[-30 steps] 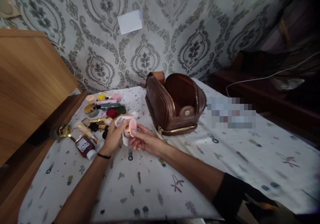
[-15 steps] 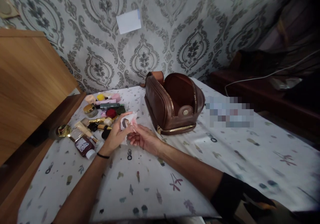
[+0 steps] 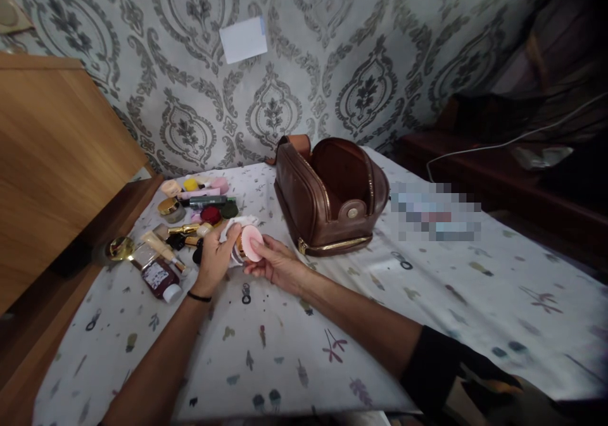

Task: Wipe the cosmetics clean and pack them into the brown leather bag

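Observation:
My left hand (image 3: 216,261) is wrapped round a crumpled white tissue-like wrap (image 3: 244,220). Part of a gold-brown round item (image 3: 240,247) shows in the same grip; its kind is hard to make out. A flat, round pink disc (image 3: 252,244) stands tilted in front of it, pinched at its right edge between the thumb and fingers of my right hand (image 3: 278,263). Both hands are close together above the cloth. Just left of them lie cosmetics, among them a red round pot (image 3: 210,214) and a dark green one (image 3: 230,209).
An unzipped brown leather toiletry bag (image 3: 327,198) stands right of my hands. Left are a dark red bottle with a white cap (image 3: 159,279), a gold-lidded jar (image 3: 170,209) and several tubes. A wooden cabinet (image 3: 61,160) borders the left; a blurred-out patch (image 3: 434,214) lies right.
The pink disc, earlier mostly covered by the white wrap, now shows fully in my right fingers. The wrap has folded back toward my left hand. The bag has stayed in place.

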### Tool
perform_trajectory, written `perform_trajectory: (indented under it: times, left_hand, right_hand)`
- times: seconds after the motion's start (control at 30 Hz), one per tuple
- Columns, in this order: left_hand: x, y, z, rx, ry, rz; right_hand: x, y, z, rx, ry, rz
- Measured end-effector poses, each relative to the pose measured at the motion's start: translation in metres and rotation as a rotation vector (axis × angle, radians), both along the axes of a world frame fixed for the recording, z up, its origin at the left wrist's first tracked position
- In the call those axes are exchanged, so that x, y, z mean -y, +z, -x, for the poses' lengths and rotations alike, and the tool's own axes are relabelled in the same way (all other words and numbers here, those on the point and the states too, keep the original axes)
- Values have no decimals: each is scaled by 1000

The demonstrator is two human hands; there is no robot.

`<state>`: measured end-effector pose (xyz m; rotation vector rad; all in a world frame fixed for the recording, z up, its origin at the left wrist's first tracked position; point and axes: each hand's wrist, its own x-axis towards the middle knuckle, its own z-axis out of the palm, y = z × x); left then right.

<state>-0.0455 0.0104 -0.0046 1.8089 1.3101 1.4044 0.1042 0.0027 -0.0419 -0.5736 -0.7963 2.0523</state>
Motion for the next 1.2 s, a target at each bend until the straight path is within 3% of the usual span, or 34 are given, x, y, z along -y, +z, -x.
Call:
perform_trajectory:
  times: [0.2,0.3,0.4,0.6,1.0,1.07,1.2]
  left_hand:
    - [5,5,2,-61,-306,125]
    - [6,4,1,-73,-362,210]
    - [6,1,0,-56,-346,212]
    - [4,-3,-1,-51,-304,107]
    - [1,6,2,-1,73,-19]
    - [3,8,3,7,3,21]
    - [6,11,5,-57,-277,146]
  right_hand:
    - [-1,3,-1,-69,-6,46]
    - [-2,5,-2,-48,6,67]
    - [-2,7,-2,-25,28,95]
    - [-2,7,0,-31,-59,153]
    - [-1,6,-4,8,57,62]
    - [-2,7,-5,20,63,72]
    - [-5,6,-5,2,47,168]
